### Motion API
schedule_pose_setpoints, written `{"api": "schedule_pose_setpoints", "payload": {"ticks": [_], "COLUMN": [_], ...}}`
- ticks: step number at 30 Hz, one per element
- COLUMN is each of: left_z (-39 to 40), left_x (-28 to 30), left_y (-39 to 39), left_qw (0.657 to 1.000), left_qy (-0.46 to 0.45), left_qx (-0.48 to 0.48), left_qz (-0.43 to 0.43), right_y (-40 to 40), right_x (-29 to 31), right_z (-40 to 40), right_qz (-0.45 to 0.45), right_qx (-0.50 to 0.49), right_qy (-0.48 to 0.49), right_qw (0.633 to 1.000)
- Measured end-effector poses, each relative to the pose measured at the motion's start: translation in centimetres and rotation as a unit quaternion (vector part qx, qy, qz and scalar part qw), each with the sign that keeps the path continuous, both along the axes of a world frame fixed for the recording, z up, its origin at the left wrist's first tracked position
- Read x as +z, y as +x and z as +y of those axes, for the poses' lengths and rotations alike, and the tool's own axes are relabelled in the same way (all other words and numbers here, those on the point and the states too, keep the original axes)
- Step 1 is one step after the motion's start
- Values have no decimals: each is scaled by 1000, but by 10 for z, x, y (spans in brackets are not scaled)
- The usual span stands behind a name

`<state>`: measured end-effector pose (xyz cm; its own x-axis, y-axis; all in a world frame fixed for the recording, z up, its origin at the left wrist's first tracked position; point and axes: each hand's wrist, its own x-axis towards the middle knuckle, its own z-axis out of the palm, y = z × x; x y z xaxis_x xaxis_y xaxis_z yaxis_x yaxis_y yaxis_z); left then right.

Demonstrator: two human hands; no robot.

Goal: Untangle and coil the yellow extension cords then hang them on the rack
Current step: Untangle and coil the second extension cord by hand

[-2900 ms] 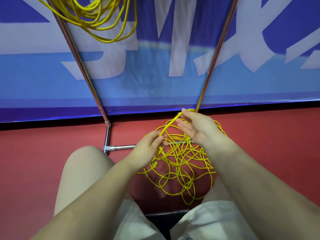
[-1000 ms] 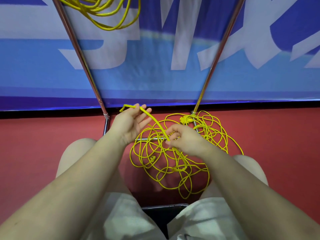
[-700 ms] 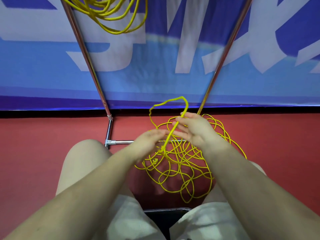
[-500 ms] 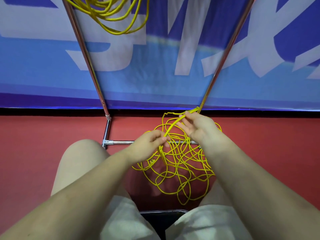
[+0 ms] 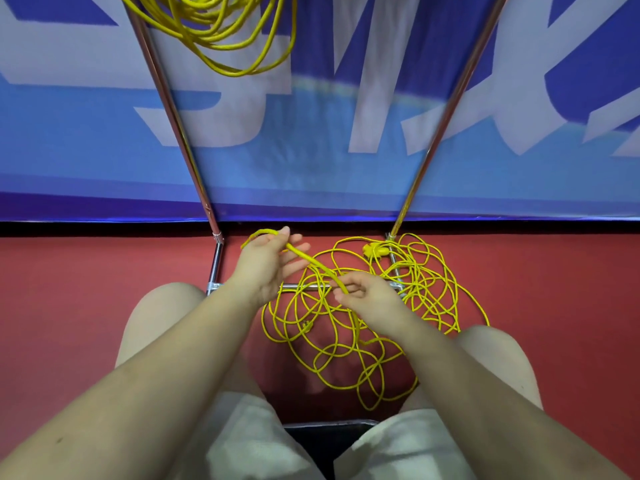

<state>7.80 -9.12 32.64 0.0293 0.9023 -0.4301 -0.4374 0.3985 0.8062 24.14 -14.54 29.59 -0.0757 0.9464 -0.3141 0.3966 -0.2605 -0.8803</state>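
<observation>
Hands now spread apart, yellow cord (image 5: 313, 261) taut between, left hand (image 5: 266, 263) fingers loosely hooking it, right hand (image 5: 367, 294) pinching

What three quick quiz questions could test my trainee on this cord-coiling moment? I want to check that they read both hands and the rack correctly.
1. True or false: the coiled cord hanging on the rack is yellow.
2. The right hand pinches: A) the rack's floor bar B) a cord strand C) nothing.
3. Fill in: the tangled cord lies on the ___ floor.

Key: 1 true; 2 B, the strand runs up to the left hand; 3 red.
</observation>
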Motion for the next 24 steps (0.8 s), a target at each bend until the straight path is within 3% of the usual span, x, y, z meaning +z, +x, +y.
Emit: {"api": "schedule_pose_setpoints", "payload": {"ticks": [3,6,9,13,16,21,24], "left_z": [5,5,-5,-29,-36,-29,-25], "left_x": [1,2,-9,-28,-30,-24,-13], "left_y": [-5,-6,-1,7,9,5,10], "left_qw": [996,990,997,966,960,923,935], "left_qy": [-20,-26,-19,10,27,118,119], "left_qx": [51,43,-75,-234,-248,-295,-256], "left_qz": [-63,-133,-30,107,123,220,216], "right_y": [1,-3,-10,-7,-2,8,7], "right_x": [1,9,23,39,48,55,53], "right_z": [1,2,5,25,39,53,47], "right_qz": [-14,40,170,359,405,435,406], "right_qx": [-23,-37,-97,-261,-337,-361,-267], "right_qy": [12,-15,-59,-119,-140,-98,-80], "right_qw": [1000,998,979,888,838,819,870]}}
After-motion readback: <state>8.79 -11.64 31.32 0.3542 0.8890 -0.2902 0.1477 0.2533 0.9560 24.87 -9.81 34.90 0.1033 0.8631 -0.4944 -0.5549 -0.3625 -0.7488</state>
